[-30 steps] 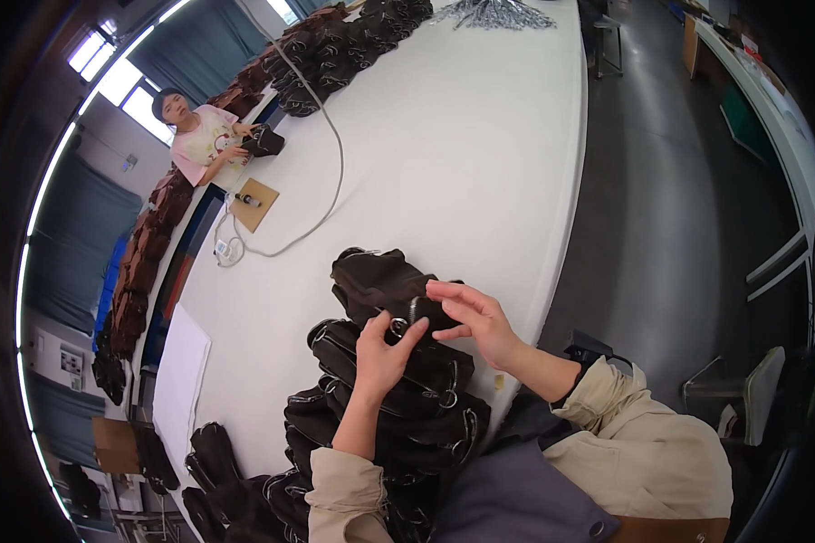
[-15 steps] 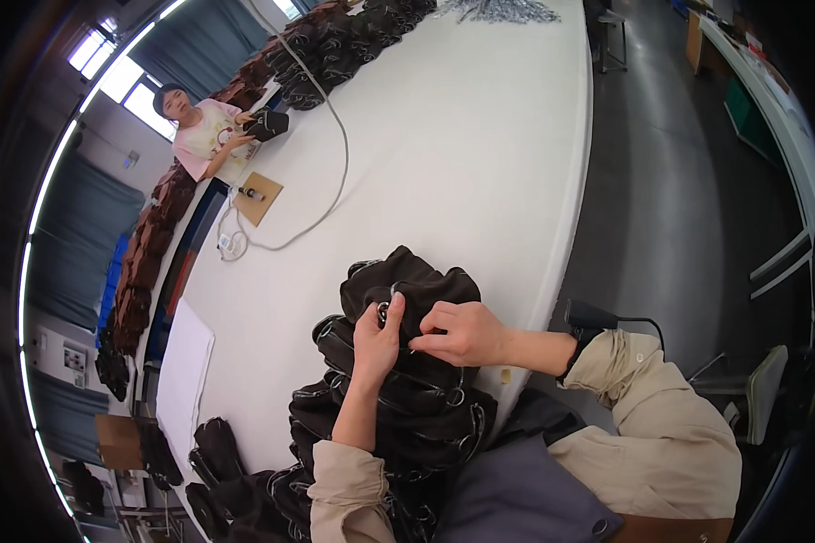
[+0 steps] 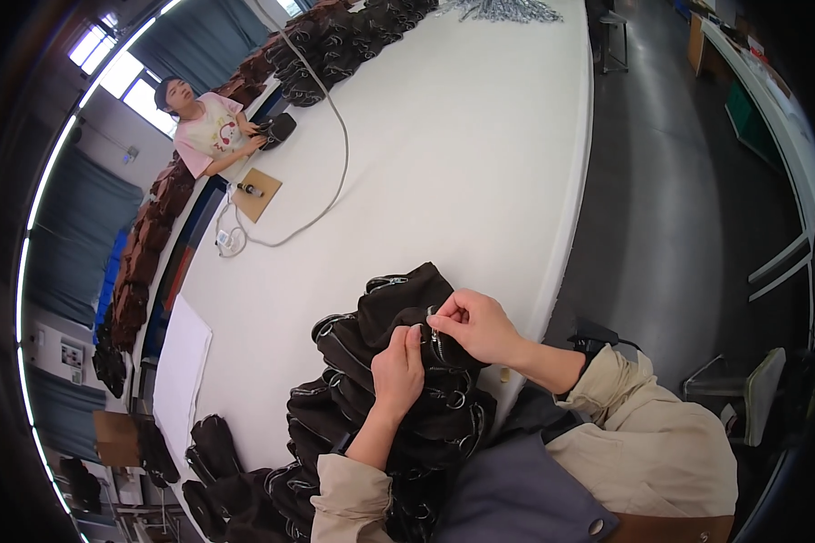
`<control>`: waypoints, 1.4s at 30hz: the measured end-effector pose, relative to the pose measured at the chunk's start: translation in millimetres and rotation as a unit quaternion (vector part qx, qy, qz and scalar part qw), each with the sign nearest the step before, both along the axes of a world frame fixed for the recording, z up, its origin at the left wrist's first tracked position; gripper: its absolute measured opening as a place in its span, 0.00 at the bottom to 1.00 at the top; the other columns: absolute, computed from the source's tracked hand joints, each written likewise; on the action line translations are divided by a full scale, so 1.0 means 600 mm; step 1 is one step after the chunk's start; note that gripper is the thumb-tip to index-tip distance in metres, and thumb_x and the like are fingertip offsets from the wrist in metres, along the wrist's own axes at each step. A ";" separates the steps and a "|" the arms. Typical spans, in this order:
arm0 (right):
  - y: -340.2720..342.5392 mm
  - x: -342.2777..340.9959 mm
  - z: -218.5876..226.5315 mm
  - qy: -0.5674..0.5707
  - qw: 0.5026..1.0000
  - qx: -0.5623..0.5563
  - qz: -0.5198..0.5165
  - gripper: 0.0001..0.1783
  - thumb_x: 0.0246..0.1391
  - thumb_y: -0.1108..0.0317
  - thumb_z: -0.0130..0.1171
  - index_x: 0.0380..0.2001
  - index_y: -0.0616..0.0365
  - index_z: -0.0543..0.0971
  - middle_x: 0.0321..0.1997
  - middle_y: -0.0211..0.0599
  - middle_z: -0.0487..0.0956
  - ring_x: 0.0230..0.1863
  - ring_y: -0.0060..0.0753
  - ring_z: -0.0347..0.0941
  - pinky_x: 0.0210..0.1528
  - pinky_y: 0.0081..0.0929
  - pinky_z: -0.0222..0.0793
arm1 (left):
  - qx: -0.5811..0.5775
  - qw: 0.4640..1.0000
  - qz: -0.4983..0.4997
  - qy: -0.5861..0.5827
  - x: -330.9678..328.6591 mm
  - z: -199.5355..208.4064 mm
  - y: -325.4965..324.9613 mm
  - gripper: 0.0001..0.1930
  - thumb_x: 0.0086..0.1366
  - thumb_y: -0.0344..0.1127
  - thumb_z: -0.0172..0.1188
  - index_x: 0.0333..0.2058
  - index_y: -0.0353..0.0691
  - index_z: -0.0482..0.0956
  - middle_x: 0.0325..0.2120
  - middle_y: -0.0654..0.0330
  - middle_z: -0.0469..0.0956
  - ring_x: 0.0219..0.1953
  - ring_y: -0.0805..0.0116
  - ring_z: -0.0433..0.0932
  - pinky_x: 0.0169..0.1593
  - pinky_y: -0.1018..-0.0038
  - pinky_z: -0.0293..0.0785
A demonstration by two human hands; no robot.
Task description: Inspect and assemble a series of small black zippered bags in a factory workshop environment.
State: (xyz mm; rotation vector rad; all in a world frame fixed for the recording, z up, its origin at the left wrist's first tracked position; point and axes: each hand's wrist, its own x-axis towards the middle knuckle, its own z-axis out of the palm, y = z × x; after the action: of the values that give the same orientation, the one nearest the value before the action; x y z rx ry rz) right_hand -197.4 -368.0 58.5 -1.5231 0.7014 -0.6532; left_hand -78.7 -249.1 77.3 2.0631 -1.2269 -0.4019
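Observation:
A dark fabric bag [image 3: 397, 302] with a silver zipper [image 3: 437, 342] rests tilted on a pile of similar dark bags [image 3: 335, 398] close in front of me. My left hand [image 3: 398, 369] is closed on the bag's near side, its thumb and fingers pinching the cloth beside the zipper. Just to its right, my right hand [image 3: 476, 328] pinches the bag at the upper end of that zipper. Whether its fingertips hold the zipper pull or the cloth edge is too small to make out.
Across the white table [image 3: 444, 172], a co-worker [image 3: 213, 136] handles another dark bag [image 3: 276, 132]. A grey cable [image 3: 345, 149] curves over the tabletop past a brown board [image 3: 261, 204]. White sheets [image 3: 181, 366] lie at left; more dark bags [image 3: 362, 45] are heaped at the far end.
The bag has been turned in my hands, bringing its zipper to the right side. My right hand has risen slightly, and my left has shifted down and right. The co-worker's bag has moved slightly right.

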 end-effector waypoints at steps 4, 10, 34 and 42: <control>0.007 -0.045 0.061 -0.064 0.974 -0.216 -0.010 0.10 0.49 0.68 0.68 0.23 0.59 0.77 0.23 0.28 0.72 0.20 0.18 0.67 0.24 0.19 0.65 | -0.086 0.913 -0.082 0.389 -0.001 0.031 -0.005 0.11 0.68 0.37 0.56 0.38 0.32 0.75 0.30 0.69 0.74 0.36 0.78 0.69 0.40 0.76 0.66; -0.034 -0.049 0.083 0.018 0.926 -0.374 0.047 0.08 0.49 0.67 0.65 0.23 0.57 0.77 0.23 0.33 0.73 0.21 0.27 0.72 0.25 0.25 0.67 | 0.039 0.991 -0.061 0.110 -0.050 0.024 -0.013 0.20 0.56 0.38 0.69 0.37 0.35 0.68 0.29 0.50 0.77 0.36 0.54 0.77 0.38 0.64 0.71; -0.074 0.061 0.028 0.133 0.874 -0.408 0.227 0.12 0.55 0.66 0.55 0.42 0.58 0.78 0.32 0.52 0.79 0.35 0.57 0.76 0.38 0.42 0.71 | -0.004 0.980 -0.201 -0.018 -0.193 0.200 0.231 0.25 0.60 0.41 0.63 0.52 0.32 0.74 0.42 0.50 0.79 0.45 0.54 0.79 0.53 0.64 0.73; -0.058 0.068 -0.026 0.173 0.876 -0.227 0.388 0.19 0.58 0.61 0.57 0.45 0.65 0.77 0.42 0.48 0.81 0.44 0.43 0.77 0.49 0.33 0.70 | -0.207 0.832 0.508 0.080 -0.179 0.156 0.650 0.20 0.69 0.37 0.54 0.55 0.32 0.71 0.50 0.49 0.76 0.54 0.64 0.72 0.61 0.69 0.63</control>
State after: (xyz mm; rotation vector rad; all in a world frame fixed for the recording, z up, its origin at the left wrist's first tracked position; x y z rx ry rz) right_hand -156.5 -402.8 42.8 -2.1970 0.1311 0.0927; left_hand -186.2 141.0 170.8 1.9205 0.0150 0.1920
